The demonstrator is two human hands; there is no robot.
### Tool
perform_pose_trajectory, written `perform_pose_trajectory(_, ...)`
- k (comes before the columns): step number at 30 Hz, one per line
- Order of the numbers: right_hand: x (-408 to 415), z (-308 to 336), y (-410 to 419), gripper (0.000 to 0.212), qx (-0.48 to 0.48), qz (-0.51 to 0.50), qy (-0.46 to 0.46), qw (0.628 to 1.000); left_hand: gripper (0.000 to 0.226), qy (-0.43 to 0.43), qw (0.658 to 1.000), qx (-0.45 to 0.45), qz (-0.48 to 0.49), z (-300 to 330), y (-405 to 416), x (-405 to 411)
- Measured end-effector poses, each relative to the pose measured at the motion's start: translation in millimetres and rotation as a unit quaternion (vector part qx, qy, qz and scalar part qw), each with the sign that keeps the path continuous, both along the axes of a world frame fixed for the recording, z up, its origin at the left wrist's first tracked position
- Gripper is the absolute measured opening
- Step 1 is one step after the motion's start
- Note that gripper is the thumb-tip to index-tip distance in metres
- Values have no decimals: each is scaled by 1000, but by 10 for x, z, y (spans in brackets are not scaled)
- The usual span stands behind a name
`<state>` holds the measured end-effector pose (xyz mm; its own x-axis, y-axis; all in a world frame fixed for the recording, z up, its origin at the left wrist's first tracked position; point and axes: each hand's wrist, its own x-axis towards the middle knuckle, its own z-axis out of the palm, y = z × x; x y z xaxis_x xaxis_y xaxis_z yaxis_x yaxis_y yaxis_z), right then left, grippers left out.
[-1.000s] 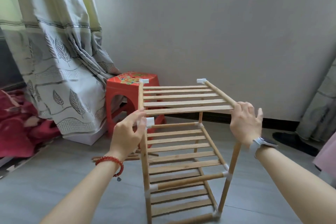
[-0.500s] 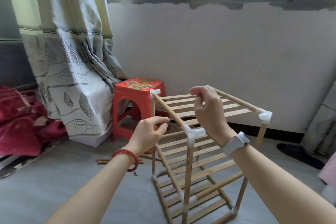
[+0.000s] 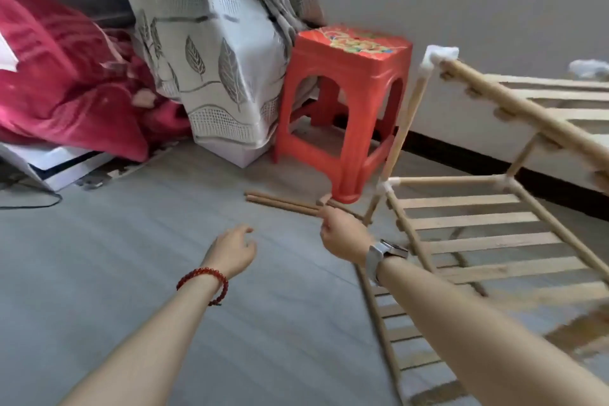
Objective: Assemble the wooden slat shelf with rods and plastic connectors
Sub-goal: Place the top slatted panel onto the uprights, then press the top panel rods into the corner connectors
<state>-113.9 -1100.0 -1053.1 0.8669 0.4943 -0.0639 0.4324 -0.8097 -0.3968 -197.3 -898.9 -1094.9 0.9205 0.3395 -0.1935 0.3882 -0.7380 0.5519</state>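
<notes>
Item: spare wooden rods (image 3: pixel 280 203), lying on the floor (image 3: pixel 131 257) just beyond our right hand (image 3: pixel 342 237), whose grip we cannot tell. Left hand (image 3: pixel 232 252) loose, empty. Slat shelf (image 3: pixel 487 231) beside our right wrist, seemingly awaiting these rods.

Two bare forearms, sleeveless as far as the frame's lower edge. Around the left wrist, just behind the left hand (image 3: pixel 232 252), a bracelet (image 3: pixel 205 280) of small round red beads, strung in a single loop, with a short dark tassel or charm dangling at its underside. Around the right wrist, just behind the right hand (image 3: pixel 342 236), a watch (image 3: pixel 384 255) with a pale grey band and a rectangular dark face framed in a light, silvery case. No rings or gloves visible on either hand; finer detail blurred.
</notes>
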Motion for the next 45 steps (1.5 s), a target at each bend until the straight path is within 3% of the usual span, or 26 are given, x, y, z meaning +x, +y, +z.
perform_pose_trajectory(3,472,-851,197,46,-91,-16,80,992,50,94,995,-13,33,-898,222,235)
perform_pose_trajectory(9,1320,-2084,523,45,-192,1,89,977,75,231,972,26,39,-2179,290,628)
perform_pose_trajectory(16,2158,-2777,802,61,-160,-28,4,987,95,204,972,114,39,-2753,253,1002)
perform_pose_trajectory(19,2363,-3025,909,74,-180,-21,12,983,95,188,972,130,55,-2899,204,981)
perform_pose_trajectory(22,2468,-3161,1009,74,-204,-22,16,979,95,201,970,128,56,-2937,226,949)
perform_pose_trajectory(27,2357,-3153,1054,40,-279,21,-81,957,97,220,968,111,41,-2924,267,971)
perform_pose_trajectory(31,1922,-3096,984,28,-205,7,26,978,98,265,961,74,11,-2852,323,1004)
perform_pose_trajectory(34,1507,-2965,903,24,-160,11,97,982,84,269,962,35,15,-2734,398,952)
perform_pose_trajectory(38,969,-2745,808,20,-46,-17,228,972,48,148,978,-88,116,-2480,355,749)
perform_pose_trajectory(45,294,-1621,630,7,53,-37,251,966,32,-43,968,-169,180,-1302,49,392)
